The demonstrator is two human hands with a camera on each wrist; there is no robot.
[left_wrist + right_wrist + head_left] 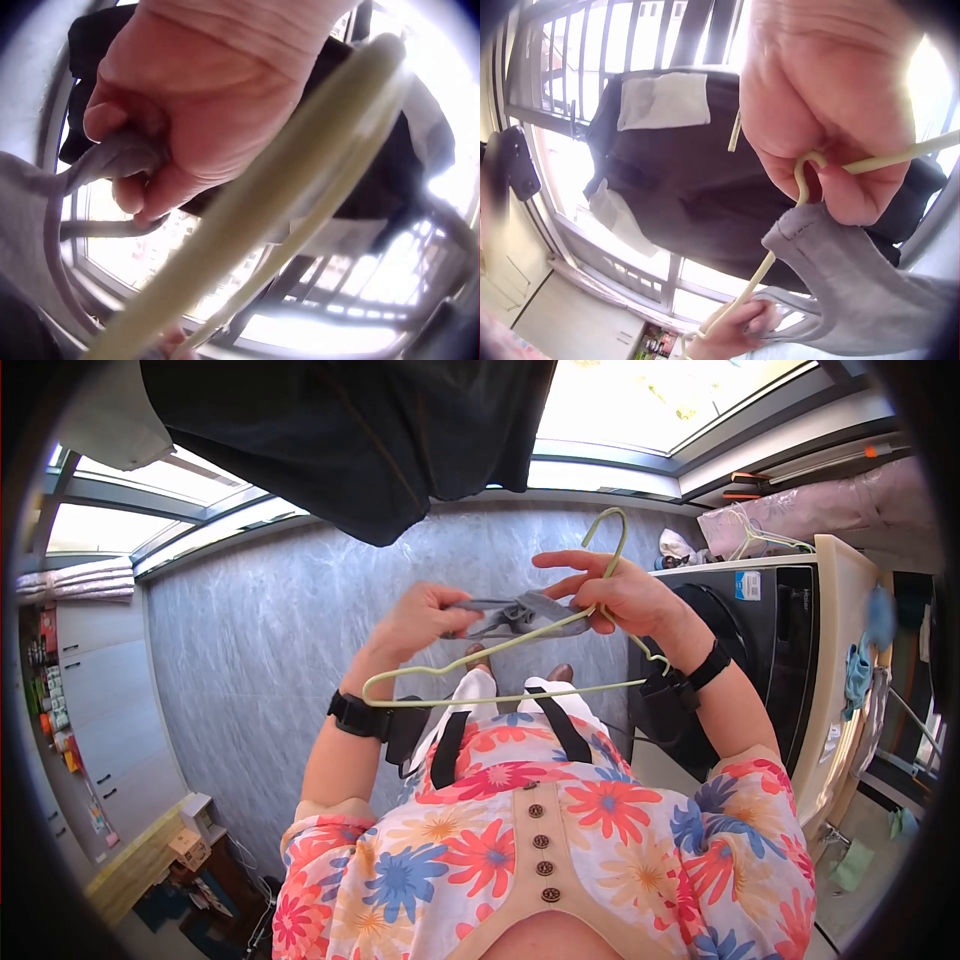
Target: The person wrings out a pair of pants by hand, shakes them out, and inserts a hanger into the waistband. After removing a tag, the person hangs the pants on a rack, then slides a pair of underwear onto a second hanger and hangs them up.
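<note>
A grey strappy garment (pixel 522 614) is stretched between the two hands in front of the body. My left hand (pixel 412 622) pinches a strap or edge of it, and in the left wrist view the fingers (pixel 129 193) curl round the grey cloth. My right hand (pixel 640 602) grips a pale green hanger (pixel 247 202) just below its hook, with the hook rising above the hand. In the right wrist view, an end of the grey cloth (pixel 870 285) lies at the hanger's notch, right by the fingertips. The hanger's long body extends leftward below the garment, towards the left forearm.
Dark clothing (pixel 350 440) hangs overhead at the front, before the windows. A dark front-loading washing machine (pixel 792 630) stands at the right, with white wire hangers (pixel 755 538) and a rolled pink cloth (pixel 820 510) behind it. Pale cabinets (pixel 110 690) line the left side.
</note>
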